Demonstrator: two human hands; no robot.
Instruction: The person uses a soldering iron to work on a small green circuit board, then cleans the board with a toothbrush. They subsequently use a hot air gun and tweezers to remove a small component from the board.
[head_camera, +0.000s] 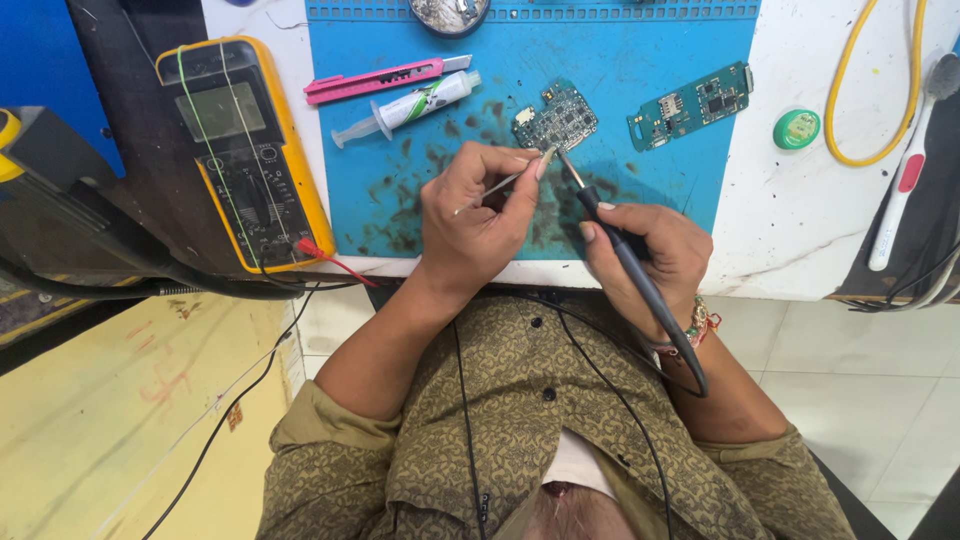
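Currently both hands are busy at frame centre, over the blue work mat (640, 60). Left hand (475, 215) is pinched shut on thin tweezers (505, 182), tip at the lower edge of the small circuit board (555, 117). Right hand (645, 250) is curled tight around a black soldering iron (620, 240), tip meeting the same board edge, just beside the tweezer tip. Its cord runs down toward lower right.

A second green board (692, 103) lies to the right on the mat, apart from the first. Upper centre-left: pink utility knife (375, 80) and a syringe of paste (405, 108), side by side. Yellow multimeter (245, 150) sits at upper left, off the mat. Small green round tin (796, 129) and a white toothbrush (905, 170) at upper right.
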